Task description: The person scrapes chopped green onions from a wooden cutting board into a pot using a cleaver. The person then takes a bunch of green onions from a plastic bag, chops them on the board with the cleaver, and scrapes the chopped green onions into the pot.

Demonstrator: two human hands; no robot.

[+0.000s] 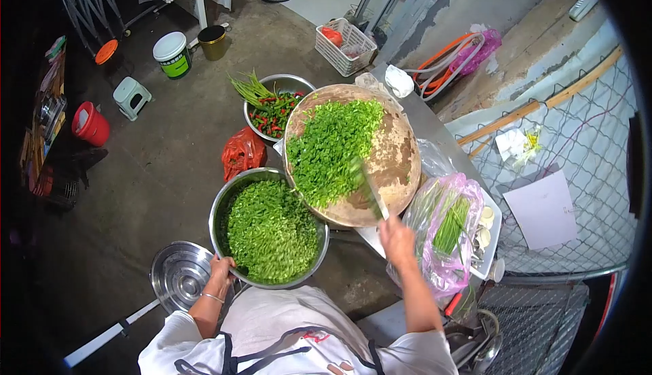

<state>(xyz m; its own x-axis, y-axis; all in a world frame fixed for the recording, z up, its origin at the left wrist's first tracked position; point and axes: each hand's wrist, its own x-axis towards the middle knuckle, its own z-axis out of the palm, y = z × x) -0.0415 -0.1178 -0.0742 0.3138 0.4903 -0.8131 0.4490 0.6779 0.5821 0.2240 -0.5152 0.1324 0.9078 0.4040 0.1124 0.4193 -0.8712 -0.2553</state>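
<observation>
My left hand [221, 270] is closed on the near-left rim of a large metal bowl [324, 247], which is heaped with finely chopped greens [272, 229]. In my right hand [396, 236] is a knife [373, 189], its blade slightly blurred and at the edge of a pile of chopped greens [333, 144]. That pile covers the left and middle of a round wooden chopping board [394, 168]. The board overlaps the bowl's upper right side in view. Right of my right hand, a pink plastic bag [445, 222] holds long green stalks.
A metal basin [297, 80] with red and green peppers stands beyond the big bowl, beside a red plastic bag [242, 152]. A white tray [490, 239] lies at right. A round metal pan [180, 273] is by my left arm; a stool [131, 96] and buckets stand farther off.
</observation>
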